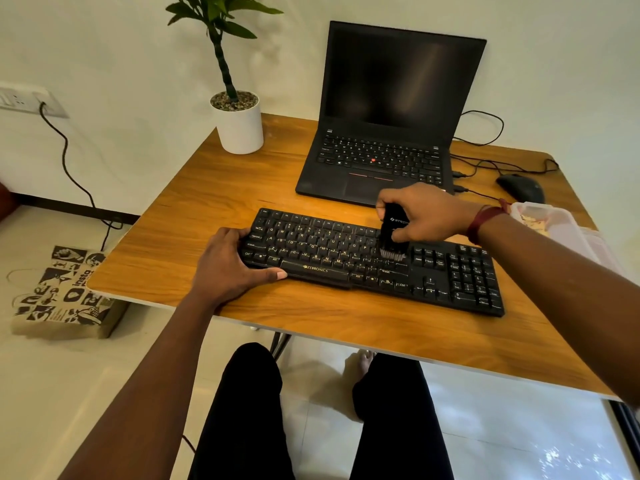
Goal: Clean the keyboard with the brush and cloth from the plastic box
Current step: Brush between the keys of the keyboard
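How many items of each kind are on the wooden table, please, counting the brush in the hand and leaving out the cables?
Keyboard: 1
Laptop: 1
Mouse: 1
Brush: 1
Potted plant: 1
Plastic box: 1
Total: 6

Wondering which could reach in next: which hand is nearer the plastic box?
Right. The right hand grips the brush over the keyboard, not far left of the plastic box; the left hand holds the keyboard's far left end.
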